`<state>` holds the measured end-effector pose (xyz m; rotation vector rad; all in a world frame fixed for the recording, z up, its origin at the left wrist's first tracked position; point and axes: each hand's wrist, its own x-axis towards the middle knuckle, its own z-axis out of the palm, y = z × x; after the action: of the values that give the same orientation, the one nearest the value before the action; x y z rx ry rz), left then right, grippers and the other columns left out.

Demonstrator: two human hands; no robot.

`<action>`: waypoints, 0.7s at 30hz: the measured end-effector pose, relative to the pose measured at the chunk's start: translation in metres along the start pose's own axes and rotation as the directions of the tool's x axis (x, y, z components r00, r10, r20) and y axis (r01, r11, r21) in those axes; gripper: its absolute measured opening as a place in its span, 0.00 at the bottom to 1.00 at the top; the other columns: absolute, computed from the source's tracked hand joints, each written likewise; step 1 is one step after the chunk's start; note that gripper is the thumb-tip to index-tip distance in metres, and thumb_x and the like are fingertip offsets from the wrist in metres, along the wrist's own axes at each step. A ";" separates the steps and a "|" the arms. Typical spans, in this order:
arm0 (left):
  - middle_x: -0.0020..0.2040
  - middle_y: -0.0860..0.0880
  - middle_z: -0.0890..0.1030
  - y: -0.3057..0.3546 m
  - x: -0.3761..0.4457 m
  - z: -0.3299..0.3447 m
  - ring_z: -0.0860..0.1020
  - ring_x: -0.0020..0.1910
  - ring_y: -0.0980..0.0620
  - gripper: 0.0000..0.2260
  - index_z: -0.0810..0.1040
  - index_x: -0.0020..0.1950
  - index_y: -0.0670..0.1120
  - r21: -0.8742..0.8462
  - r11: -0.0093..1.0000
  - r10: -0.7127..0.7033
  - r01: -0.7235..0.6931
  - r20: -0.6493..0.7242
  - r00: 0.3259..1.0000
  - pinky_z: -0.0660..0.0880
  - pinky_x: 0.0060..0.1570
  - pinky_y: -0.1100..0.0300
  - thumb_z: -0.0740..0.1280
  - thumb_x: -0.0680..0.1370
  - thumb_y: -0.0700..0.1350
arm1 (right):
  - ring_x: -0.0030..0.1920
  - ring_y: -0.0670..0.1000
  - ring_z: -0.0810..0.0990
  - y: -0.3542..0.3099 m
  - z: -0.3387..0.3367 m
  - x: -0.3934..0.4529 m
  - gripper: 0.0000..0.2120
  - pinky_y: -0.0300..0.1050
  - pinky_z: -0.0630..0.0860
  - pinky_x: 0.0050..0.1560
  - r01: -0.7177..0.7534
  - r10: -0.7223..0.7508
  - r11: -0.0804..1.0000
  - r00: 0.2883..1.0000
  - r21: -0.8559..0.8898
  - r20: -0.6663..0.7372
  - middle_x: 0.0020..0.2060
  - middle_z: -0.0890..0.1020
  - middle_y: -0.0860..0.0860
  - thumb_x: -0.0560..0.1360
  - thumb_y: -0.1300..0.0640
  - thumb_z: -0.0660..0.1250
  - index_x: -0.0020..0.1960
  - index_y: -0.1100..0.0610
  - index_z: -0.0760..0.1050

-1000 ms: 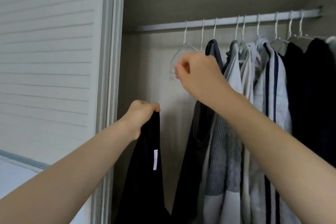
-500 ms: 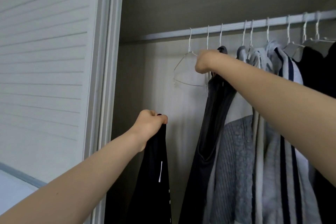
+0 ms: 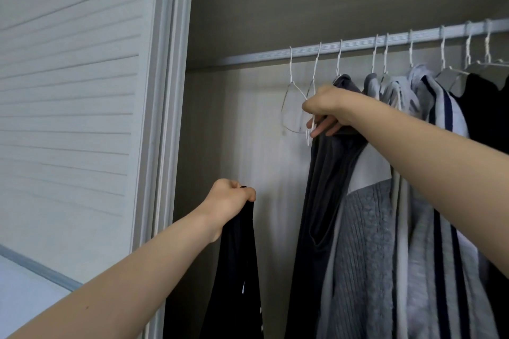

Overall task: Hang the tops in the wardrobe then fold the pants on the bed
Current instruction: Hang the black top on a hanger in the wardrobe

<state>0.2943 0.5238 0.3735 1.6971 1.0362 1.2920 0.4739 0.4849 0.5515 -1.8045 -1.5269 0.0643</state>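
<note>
Reaching up, right hand (image 3: 327,104) grips wire hanger (image 3: 309,118); left hand (image 3: 228,201) clutches black top (image 3: 237,270).

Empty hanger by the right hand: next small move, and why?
Probably lift the empty wire hanger off the rail. The right hand grips it there, beside a second empty hanger, while the left hand holds the black top unhung.

A home bedroom: a wardrobe rail (image 3: 358,45) of hung clothes (image 3: 366,242) beside a slatted sliding door (image 3: 68,118).
</note>
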 end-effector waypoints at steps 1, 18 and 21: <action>0.38 0.45 0.71 0.000 0.000 -0.001 0.71 0.38 0.47 0.05 0.73 0.40 0.43 -0.001 1.000 -0.002 0.002 0.001 1.000 0.68 0.39 0.60 0.68 0.72 0.40 | 0.39 0.59 0.84 -0.001 -0.001 -0.001 0.12 0.51 0.79 0.43 0.018 -0.018 0.999 1.000 0.038 -0.005 0.52 0.81 0.62 0.79 0.61 0.51 0.59 0.65 0.66; 0.36 0.45 0.72 -0.005 -0.004 -0.004 0.72 0.38 0.46 0.06 0.73 0.37 0.44 -0.015 0.999 -0.035 0.036 0.012 0.999 0.68 0.38 0.60 0.68 0.71 0.39 | 0.47 0.58 0.74 -0.006 -0.031 0.005 0.17 0.52 0.74 0.49 0.094 -0.027 0.960 0.968 0.262 -0.250 0.44 0.71 0.58 0.80 0.57 0.53 0.65 0.64 0.65; 0.36 0.45 0.72 -0.006 -0.005 -0.004 0.72 0.38 0.46 0.06 0.73 0.37 0.44 -0.019 0.999 -0.029 0.029 0.022 0.999 0.68 0.39 0.60 0.68 0.71 0.39 | 0.33 0.50 0.68 -0.007 -0.034 0.007 0.06 0.42 0.68 0.34 0.195 -0.118 0.956 0.940 0.218 -0.321 0.34 0.66 0.52 0.80 0.61 0.52 0.54 0.59 0.66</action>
<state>0.2892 0.5221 0.3674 1.6720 1.0287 1.2590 0.4868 0.4740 0.5828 -1.4166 -1.3689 -0.0951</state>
